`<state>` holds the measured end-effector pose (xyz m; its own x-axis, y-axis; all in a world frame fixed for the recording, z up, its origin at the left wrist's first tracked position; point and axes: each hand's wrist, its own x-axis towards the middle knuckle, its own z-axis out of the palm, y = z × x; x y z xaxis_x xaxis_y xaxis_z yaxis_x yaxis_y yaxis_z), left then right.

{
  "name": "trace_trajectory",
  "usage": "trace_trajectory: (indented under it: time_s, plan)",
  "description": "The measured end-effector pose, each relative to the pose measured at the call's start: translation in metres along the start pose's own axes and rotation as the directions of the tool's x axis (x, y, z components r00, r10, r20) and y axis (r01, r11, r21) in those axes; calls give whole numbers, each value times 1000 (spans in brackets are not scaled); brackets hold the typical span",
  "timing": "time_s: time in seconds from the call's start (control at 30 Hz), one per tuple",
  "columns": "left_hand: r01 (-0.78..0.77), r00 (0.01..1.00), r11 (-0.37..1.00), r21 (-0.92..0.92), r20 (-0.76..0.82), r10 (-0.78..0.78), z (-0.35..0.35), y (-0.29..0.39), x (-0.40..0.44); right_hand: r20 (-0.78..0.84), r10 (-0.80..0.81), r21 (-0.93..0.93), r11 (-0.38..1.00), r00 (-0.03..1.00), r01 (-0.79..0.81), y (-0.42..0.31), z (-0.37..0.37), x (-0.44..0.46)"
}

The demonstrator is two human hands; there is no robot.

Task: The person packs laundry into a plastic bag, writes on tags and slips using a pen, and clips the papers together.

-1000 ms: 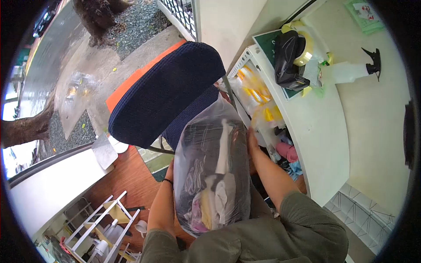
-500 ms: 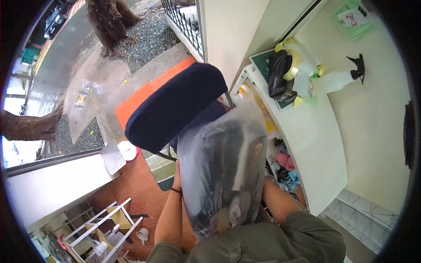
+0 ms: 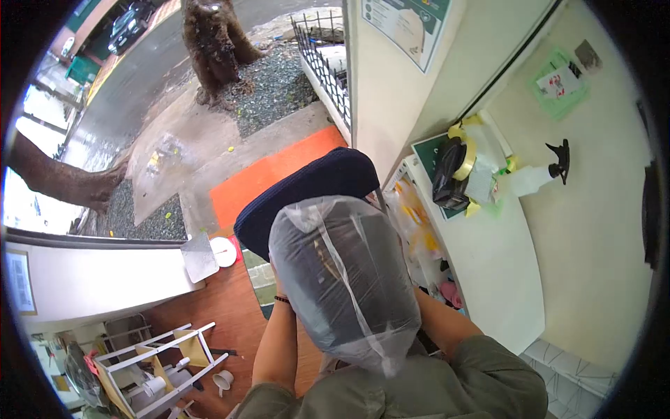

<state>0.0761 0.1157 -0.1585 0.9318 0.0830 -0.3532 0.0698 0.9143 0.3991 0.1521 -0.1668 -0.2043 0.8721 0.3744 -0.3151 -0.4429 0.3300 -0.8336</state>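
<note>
A clear plastic bag (image 3: 345,279) packed with dark, folded contents stands close in front of my chest. Its surface is stretched smooth, with pale creases running down the face toward me and a gathered corner at the bottom. My left hand (image 3: 278,281) presses against its left side, a dark beaded bracelet at the wrist; the fingers are behind the bag. On the opposite side my right forearm (image 3: 447,318) reaches to the bag, and that hand is hidden by it. Just beyond stands a chair with a dark blue padded backrest (image 3: 310,188).
To the right is a white counter (image 3: 499,272) with a spray bottle (image 3: 534,178), a tape roll (image 3: 465,159) and a black item. Its shelves hold bags. A white rack (image 3: 160,370) lies lower left. An orange mat (image 3: 272,178) lies beyond the chair, by the glass.
The bag has turned and tipped between my hands, showing a smoother, creased face. It looks shorter and covers more of the chair. My view has tilted up, revealing more of the street and wall.
</note>
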Motion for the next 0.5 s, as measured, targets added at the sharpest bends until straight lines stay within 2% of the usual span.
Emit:
trace_trajectory:
  time_s: [0.07,0.17,0.2,0.27,0.3,0.33,0.4,0.5]
  plan:
    - [-28,997,998,62,-67,32,3,0,-9,-3,-1,-10,1000,1000,1,-1,-3,1]
    - [-50,973,965,258,-204,105,23,-1,-22,-4,-40,-51,998,999,40,-16,-7,-10]
    - [-134,957,865,483,-164,240,32,3,-28,0,-76,-73,994,997,76,-25,-9,-17]
    - [-253,895,512,821,-2,445,61,13,-29,-2,-89,-213,973,996,86,-41,-16,-22]
    - [-328,835,321,888,114,538,97,17,-30,3,-105,-321,942,994,101,-51,-19,-22]
    - [-317,814,2,949,271,514,104,26,-30,20,-118,-454,884,993,114,-59,-20,-17]
    - [-160,857,-390,907,324,402,137,38,-30,53,-139,-687,713,989,137,-77,-19,-8]
    - [-162,908,-497,852,327,263,149,51,-29,373,-288,-758,454,882,469,-160,52,-14]
